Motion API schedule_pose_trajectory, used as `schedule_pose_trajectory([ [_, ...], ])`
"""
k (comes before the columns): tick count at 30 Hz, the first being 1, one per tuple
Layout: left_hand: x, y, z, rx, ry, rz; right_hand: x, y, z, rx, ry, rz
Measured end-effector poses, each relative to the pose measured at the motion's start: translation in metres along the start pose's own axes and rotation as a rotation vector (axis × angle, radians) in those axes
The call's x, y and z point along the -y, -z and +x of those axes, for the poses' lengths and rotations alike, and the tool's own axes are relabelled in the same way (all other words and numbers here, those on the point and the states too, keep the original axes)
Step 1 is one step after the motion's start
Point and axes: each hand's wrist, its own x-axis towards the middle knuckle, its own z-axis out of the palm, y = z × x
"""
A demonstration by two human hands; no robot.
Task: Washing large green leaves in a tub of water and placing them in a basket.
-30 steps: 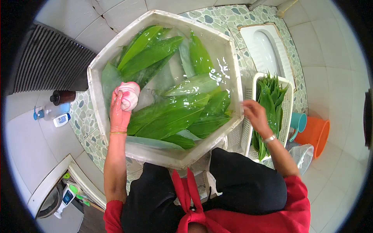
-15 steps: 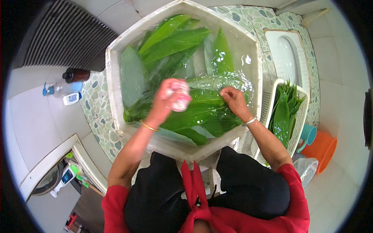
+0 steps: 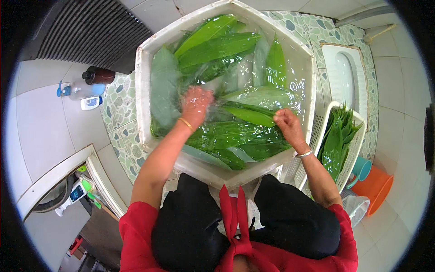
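Observation:
A long green leaf [image 3: 250, 116] lies at the water's surface, its right end pinched in the fingers of my right hand [image 3: 288, 127]. Over its left end my left hand [image 3: 197, 103] curls down, fingers bent and partly under water. The pink-and-white cloth that hand held a moment ago is hidden beneath it now. Around both hands, more broad green leaves [image 3: 222, 47] float or lie sunk in a large white angular tub [image 3: 142, 81] of water. Some submerged ones look pale.
Right of the tub, a white slotted basket [image 3: 354, 156] holds a stack of leaves. Beyond it are a teal mug [image 3: 361, 168], an orange bucket [image 3: 377, 186] and a squat toilet [image 3: 343, 75]. Bottles [image 3: 86, 89] stand left; a dark ribbed panel [image 3: 90, 34] is upper left.
My left hand has gone down into the water, and the cloth has dropped from sight. My right hand has lifted a leaf's end slightly. The whole view has shifted a little.

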Motion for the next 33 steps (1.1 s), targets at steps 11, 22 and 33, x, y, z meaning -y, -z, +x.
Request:
schedule_pose_trajectory([
  [11,-0.094,0.079,0.038,0.028,0.155,-0.979,0.000,-0.015,0.003,0.151,-0.297,0.635],
  [22,-0.099,0.009,0.011,0.119,-0.119,-0.446,0.021,-0.020,-0.011,0.271,-0.460,0.963],
  [33,0.003,-0.011,0.000,0.112,0.003,0.154,0.096,0.027,-0.018,0.176,-0.290,0.315],
])
